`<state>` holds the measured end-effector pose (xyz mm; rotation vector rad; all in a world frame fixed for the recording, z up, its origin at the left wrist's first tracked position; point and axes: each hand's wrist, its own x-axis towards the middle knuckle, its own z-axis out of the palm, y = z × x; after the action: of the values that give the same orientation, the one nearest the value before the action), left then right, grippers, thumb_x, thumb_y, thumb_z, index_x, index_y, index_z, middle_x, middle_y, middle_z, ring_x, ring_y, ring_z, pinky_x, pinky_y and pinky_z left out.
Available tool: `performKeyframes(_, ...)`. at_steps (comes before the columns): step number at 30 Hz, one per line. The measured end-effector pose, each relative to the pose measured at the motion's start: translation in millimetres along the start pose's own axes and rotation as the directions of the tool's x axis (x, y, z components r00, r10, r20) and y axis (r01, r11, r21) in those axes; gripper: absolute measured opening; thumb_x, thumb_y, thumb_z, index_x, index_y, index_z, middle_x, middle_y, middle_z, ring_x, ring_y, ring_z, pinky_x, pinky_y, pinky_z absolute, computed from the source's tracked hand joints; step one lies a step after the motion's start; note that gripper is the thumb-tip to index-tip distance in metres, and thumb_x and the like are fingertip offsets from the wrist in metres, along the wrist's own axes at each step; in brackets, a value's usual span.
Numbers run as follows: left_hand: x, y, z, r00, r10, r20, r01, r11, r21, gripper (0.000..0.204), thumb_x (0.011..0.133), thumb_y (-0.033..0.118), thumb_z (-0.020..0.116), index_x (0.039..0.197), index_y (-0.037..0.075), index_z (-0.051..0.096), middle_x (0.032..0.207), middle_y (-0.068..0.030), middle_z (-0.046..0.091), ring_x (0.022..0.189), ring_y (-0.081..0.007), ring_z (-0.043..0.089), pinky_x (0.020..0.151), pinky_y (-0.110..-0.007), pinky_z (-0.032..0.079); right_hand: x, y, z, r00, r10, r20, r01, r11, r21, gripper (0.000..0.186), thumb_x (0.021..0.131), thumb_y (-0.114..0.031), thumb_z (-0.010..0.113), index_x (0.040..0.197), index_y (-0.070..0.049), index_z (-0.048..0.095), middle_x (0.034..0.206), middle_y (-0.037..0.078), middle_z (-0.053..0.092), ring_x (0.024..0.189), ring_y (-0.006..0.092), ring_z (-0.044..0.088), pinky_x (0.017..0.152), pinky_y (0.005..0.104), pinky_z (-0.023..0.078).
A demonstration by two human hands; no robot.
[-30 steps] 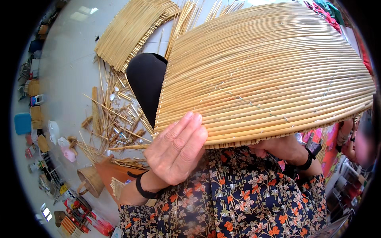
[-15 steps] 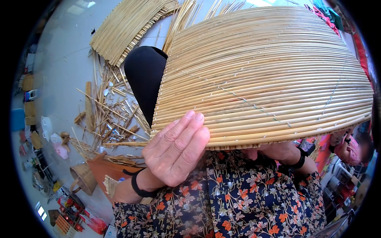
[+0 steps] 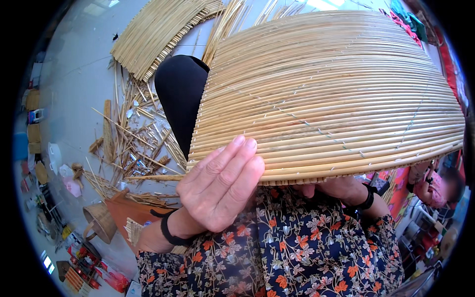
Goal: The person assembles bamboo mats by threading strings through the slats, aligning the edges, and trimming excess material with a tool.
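Slightly nearer than before, the reed mat (image 3: 326, 94) lay at one o'clock from the flat, open left hand (image 3: 220, 190), reeds running three-to-nine; the right hand (image 3: 336, 189) gripped its underside edge.

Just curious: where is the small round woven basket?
In the head view, the small round woven basket sits low on the left, beside the left hand's wrist.

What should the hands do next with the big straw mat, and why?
Probably press the left hand flat on the woven reed mat's near edge. Its fingers already rest there, open, while the right hand grips from underneath, so the mat is only half steadied.
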<state>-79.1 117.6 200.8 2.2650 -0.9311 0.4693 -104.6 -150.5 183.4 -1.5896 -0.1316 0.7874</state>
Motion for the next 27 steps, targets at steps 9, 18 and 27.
performKeyframes(9, -2, 0, 5, 0.999, 0.006, -0.032, -0.006, 1.0, 0.01, 0.018, 0.087, 0.007, 0.076, 0.104, 0.001, 0.076, 0.102, -0.017, 0.078, 0.103, -0.029, 0.077, 0.081, -0.033, 0.063, 0, 8, -5, 0.997, -0.069, -0.029, 0.066, 0.991, -0.12, 0.009, 0.099, -0.01, 0.062, 0.103, -0.005, 0.069, 0.086, 0.003, 0.07, 0.085, 0.0174, 0.066, 0.079, 0.0309, 0.053)
performKeyframes(18, -3, 1, 2, 1.0, 0.003, 0.026, -0.002, 0.999, -0.032, 0.028, 0.084, 0.002, 0.076, 0.111, -0.005, 0.07, 0.114, -0.0239, 0.074, 0.108, -0.036, 0.075, 0.094, -0.041, 0.061, -4, 32, -9, 0.949, -0.296, -0.112, 0.237, 0.899, -0.368, 0.017, 0.098, -0.01, 0.063, 0.113, -0.004, 0.069, 0.103, 0.008, 0.07, 0.098, 0.0243, 0.067, 0.087, 0.0357, 0.053)
performKeyframes(27, 8, 5, 5, 0.999, -0.021, -0.048, 0.022, 0.999, 0.024, 0.017, 0.085, 0.006, 0.077, 0.101, 0.001, 0.077, 0.1, -0.0163, 0.078, 0.1, -0.0282, 0.077, 0.079, -0.033, 0.063, -10, 50, -8, 0.816, -0.574, -0.069, 0.291, 0.511, -0.809, 0.03, 0.096, -0.009, 0.063, 0.125, -0.003, 0.067, 0.123, 0.014, 0.069, 0.113, 0.032, 0.065, 0.098, 0.0415, 0.051)
